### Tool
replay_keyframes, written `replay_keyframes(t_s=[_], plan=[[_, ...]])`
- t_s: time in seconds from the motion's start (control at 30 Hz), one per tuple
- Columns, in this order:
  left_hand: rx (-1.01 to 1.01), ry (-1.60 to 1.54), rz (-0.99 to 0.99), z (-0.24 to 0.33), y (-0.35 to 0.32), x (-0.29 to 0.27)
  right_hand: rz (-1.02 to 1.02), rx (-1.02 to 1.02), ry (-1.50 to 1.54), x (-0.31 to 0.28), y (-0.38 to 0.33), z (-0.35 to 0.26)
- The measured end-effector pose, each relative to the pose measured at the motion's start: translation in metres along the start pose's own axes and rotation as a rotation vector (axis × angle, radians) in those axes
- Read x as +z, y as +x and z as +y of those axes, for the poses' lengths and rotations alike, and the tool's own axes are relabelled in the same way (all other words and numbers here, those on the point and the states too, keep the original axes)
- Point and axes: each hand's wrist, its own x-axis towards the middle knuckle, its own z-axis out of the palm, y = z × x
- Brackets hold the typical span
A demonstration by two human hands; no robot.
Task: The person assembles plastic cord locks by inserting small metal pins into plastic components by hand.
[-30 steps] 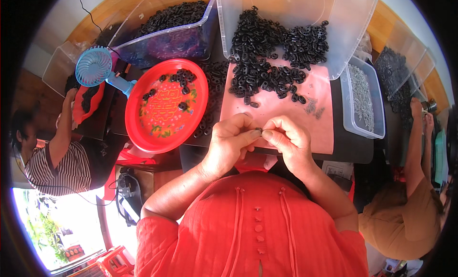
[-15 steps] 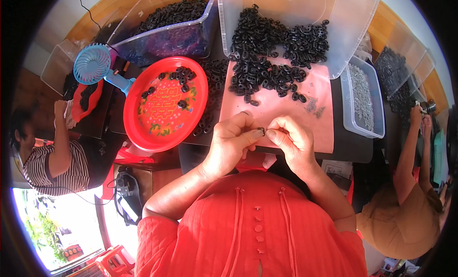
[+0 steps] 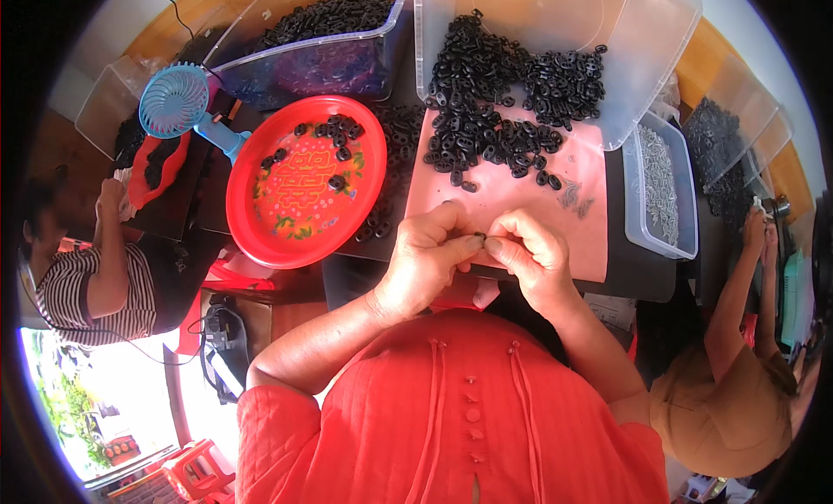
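A small black part [image 3: 482,237] is pinched between the fingertips of my left hand [image 3: 423,257] and my right hand [image 3: 540,259]. Both hands are closed, held close together over the near edge of a pink mat [image 3: 542,218]. Fingers cover most of the part. Just beyond, a heap of black oval pieces with holes [image 3: 486,135] spills from a tipped clear bin [image 3: 646,36] onto the mat. Several thin silver metal pieces [image 3: 574,199] lie on the mat's right side. Whether one is between my fingers, I cannot tell.
Left of the mat, a red tray [image 3: 243,218] holds several black pieces. A blue handheld fan [image 3: 178,105] leans beside it. Behind stands a bin of black pieces [image 3: 304,66]; at right, a box of silver metal parts [image 3: 638,231]. People sit at both sides.
My view has shifted slightly. My fingertips have closed tighter around the small black part, which shows less than before. The pieces on the mat and tray look the same.
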Motion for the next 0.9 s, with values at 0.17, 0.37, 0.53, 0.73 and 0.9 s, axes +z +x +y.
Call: replay_keyframes(t_s=[0.17,0.37,0.53,0.73,0.9], plan=[[0.059,-0.142,0.101,-0.001,-0.018,-0.003,0.026,0.133,0.129,0.002,-0.003,-0.01],[0.169,-0.327,0.183,-0.013,-0.036,-0.027,0.104,-0.085,-0.331,-0.017,0.012,-0.007],[0.153,-0.328,0.203,-0.013,-0.037,-0.026,0.034,-0.2,-0.586,0.006,0.04,-0.015],[0.126,-0.302,0.197,-0.015,-0.037,-0.029,-0.17,-0.241,-1.076,0.022,0.053,-0.006],[0.137,-0.285,0.171,-0.017,-0.038,-0.031,-0.201,-0.25,-1.039,0.023,0.056,-0.009]])
